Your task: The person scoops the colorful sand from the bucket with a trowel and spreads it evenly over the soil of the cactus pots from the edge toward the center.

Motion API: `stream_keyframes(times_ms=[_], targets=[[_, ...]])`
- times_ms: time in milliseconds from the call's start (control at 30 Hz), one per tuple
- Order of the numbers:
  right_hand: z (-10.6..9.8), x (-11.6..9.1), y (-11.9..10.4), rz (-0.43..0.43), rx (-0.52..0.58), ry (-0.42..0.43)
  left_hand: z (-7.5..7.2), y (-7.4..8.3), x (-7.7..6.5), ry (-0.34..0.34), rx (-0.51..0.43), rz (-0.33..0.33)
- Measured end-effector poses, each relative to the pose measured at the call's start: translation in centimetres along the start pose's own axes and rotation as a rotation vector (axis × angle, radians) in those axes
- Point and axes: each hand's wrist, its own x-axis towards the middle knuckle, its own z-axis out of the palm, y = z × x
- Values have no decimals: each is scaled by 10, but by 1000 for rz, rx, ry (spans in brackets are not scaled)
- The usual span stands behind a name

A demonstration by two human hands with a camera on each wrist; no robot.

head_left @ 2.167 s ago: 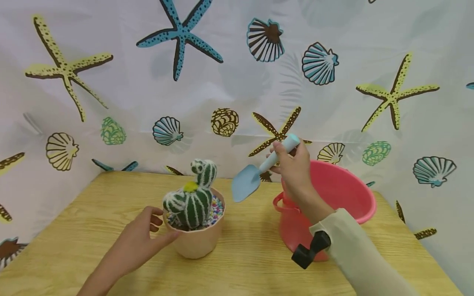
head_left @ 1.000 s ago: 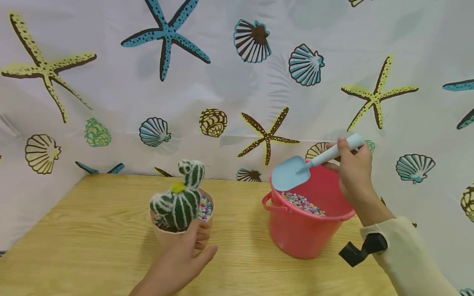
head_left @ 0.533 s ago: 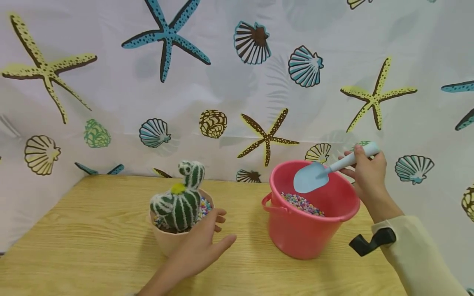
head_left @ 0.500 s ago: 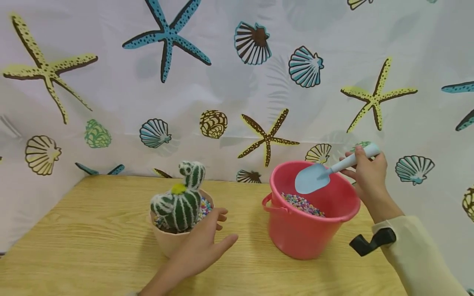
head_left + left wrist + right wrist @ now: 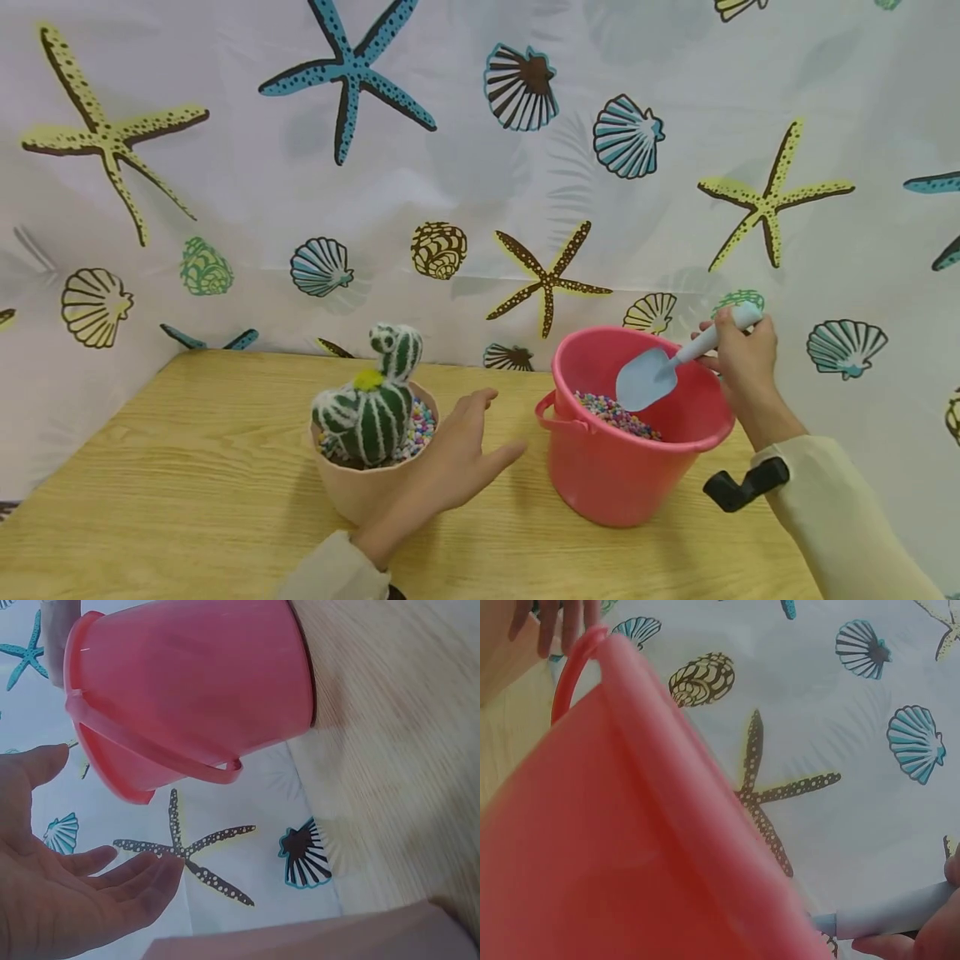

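Observation:
My right hand point(image 5: 746, 354) grips the handle of a light blue toy shovel point(image 5: 647, 379), whose blade points down inside the mouth of the red bucket point(image 5: 611, 479). Colourful small beads point(image 5: 617, 414) lie in the bucket below the blade. My left hand point(image 5: 457, 458), fingers spread and holding nothing, is between the flowerpot point(image 5: 348, 492) and the bucket. The pot carries a knitted green cactus point(image 5: 378, 417) with a yellow flower, set in more coloured beads. In the left wrist view the open left palm point(image 5: 67, 900) faces the bucket's side and its handle.
All of this stands on a wood-grain table point(image 5: 202, 467). Behind it hangs a white cloth point(image 5: 465, 158) printed with starfish and shells. The bucket's carrying handle point(image 5: 558, 423) hangs on its left side.
The shovel has gone from between pot and bucket, over the bucket's rim, and down into its mouth. My left hand has left the flowerpot and moved right, toward the bucket.

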Motion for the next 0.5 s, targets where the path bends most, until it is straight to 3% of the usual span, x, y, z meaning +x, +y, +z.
stream_keyframes(times_ms=[300,500], targets=[[6,7,9,-8,-149,14,14,12,22,-15,-56,7],[11,11,14,-86,-246,-10,20,20,36,-29,-59,22]])
